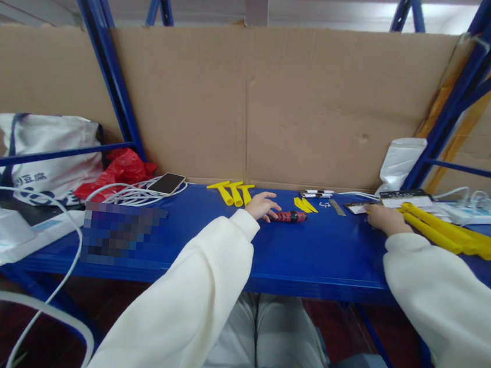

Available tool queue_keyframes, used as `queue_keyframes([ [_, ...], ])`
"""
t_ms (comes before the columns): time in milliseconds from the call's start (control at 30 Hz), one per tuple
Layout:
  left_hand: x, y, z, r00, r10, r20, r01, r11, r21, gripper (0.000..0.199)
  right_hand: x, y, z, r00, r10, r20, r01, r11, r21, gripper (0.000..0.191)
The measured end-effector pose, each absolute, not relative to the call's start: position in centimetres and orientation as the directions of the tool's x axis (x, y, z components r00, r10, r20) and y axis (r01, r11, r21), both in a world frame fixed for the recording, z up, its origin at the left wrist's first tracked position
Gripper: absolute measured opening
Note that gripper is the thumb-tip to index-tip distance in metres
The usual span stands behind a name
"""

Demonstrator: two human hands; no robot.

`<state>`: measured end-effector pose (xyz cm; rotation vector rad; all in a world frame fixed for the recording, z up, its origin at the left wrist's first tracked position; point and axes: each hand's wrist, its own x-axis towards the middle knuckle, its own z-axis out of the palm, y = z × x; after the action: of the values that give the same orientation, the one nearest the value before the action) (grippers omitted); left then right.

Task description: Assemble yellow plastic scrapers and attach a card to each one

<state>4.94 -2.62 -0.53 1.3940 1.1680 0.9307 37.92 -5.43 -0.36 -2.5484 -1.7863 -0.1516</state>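
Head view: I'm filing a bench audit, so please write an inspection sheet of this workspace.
Surface: blue tabletop; a pixelated patch hides part at left.
Work items: red object by the left hand; black-and-white item at the right hand, yellow tubes beside it.
Clutter: phone, red plastic bag, cloth bag.
Hands: left fingers spread; right grip unclear.
Cables: white cable coiled by the phone; another hangs past the front edge.
Surroundings: cardboard behind, blue posts at both sides.

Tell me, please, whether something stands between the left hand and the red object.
Nothing visible does. The left hand has its fingers at the left end of the red object; whether they touch is unclear. The yellow strips lie beyond the object, not between.
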Motion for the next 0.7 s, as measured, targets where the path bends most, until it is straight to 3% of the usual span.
queue_keyframes([
  [500,5.17,-2.98,-0.4,0.194,0.981,-0.013,0.241,-0.035,0.97,0.039,38.23,-5.91,-0.69,0.359,0.927,0.105,0.932,-0.362,0.005,0.055],
  [700,4.68,-2.13,-0.82,0.099,0.984,0.15,0.455,-0.178,0.873,0.03,37.69,-6.16,-0.47,0.364,0.925,0.106,0.928,-0.37,0.041,0.055],
])
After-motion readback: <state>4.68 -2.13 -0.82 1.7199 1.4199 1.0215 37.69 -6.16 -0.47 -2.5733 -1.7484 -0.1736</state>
